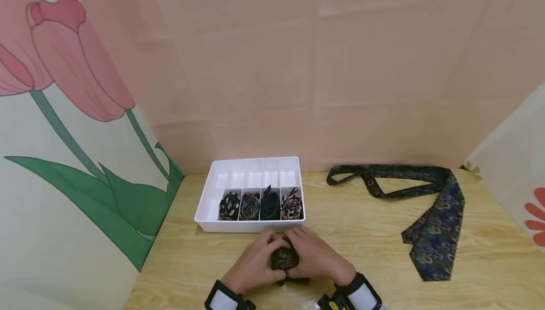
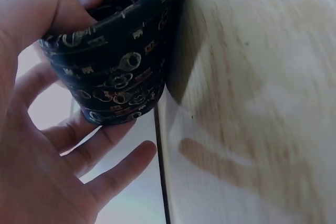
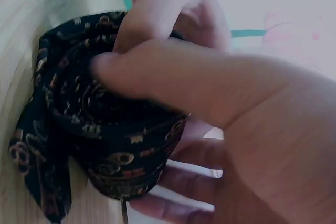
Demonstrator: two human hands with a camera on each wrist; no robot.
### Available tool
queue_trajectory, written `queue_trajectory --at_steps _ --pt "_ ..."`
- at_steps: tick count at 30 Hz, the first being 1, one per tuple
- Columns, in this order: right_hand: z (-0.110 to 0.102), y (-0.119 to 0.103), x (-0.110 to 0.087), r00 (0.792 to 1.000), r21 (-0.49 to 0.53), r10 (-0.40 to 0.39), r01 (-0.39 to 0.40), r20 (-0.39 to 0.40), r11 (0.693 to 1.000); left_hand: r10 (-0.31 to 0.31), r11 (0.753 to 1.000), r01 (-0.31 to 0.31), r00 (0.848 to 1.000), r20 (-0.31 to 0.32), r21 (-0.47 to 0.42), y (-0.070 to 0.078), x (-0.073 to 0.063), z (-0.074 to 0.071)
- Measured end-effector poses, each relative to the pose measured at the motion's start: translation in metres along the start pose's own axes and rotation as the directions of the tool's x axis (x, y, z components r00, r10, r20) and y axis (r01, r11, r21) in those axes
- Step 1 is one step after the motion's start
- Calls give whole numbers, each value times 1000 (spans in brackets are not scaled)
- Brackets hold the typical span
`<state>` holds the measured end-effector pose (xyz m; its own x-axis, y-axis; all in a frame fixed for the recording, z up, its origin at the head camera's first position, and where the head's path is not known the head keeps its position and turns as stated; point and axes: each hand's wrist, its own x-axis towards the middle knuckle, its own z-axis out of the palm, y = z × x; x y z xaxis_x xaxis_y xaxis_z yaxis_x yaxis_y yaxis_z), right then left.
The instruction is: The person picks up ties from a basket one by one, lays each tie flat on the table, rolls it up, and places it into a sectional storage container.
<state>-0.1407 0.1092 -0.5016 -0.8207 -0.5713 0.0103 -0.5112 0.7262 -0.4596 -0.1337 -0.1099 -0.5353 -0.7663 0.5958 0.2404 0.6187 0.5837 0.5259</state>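
Observation:
A dark necktie with a printed key pattern is wound into a thick roll (image 1: 284,259) on the wooden table, in front of the white box. My left hand (image 1: 257,259) grips the roll from the left, and my right hand (image 1: 318,256) holds it from the right. In the left wrist view, several fingers support the side of the rolled necktie (image 2: 118,74). The right wrist view shows the thumb over the top of the coil (image 3: 79,106), while a loose tail of the tie hangs out beside it.
A white divided box (image 1: 251,226) stands just beyond my hands. Its front row holds several rolled neckties (image 1: 249,207); the back compartments hold nothing. On the right, an unrolled navy patterned necktie (image 1: 440,234) lies across the table (image 1: 362,239). A pink backdrop (image 1: 315,64) rises behind.

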Motion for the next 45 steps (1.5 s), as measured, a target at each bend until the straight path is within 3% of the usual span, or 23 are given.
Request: queue_trajectory --at_steps 6,11,15,18,22,26,30,33,36,41,45 --pt "2 2 -1 999 32 33 -33 -3 999 0 999 0 1000 6 -45 3 0 3" --pt "1 0 -2 1000 18 -1 1 3 1000 -24 995 27 999 31 -98 4 0 3" --pt "2 1 -2 1000 102 8 -7 -12 995 -57 986 62 998 39 -154 2 -1 3" --pt "3 6 -2 1000 161 20 -19 -2 987 -150 963 158 987 50 -219 2 -2 4" --pt "1 10 -3 999 172 39 -41 12 984 -279 927 269 960 -3 -261 5 -1 7" --pt "1 7 -1 1000 154 23 -21 -10 988 -331 891 317 944 12 -325 8 3 11" --pt "2 -1 -1 994 90 -40 49 -98 995 -366 850 353 930 43 -390 12 5 15" --pt "0 -5 -1 988 70 -75 85 -137 994 -383 820 347 924 14 -455 12 6 15" --pt "-5 -5 -2 986 136 -94 113 -140 984 -377 805 300 925 -50 -512 10 7 14" --pt "-13 0 -4 983 267 -79 123 -168 956 -302 858 186 937 -176 -480 4 8 13" --pt "-15 -1 -3 984 196 -73 105 -164 975 -244 884 132 948 -203 -448 3 8 16"
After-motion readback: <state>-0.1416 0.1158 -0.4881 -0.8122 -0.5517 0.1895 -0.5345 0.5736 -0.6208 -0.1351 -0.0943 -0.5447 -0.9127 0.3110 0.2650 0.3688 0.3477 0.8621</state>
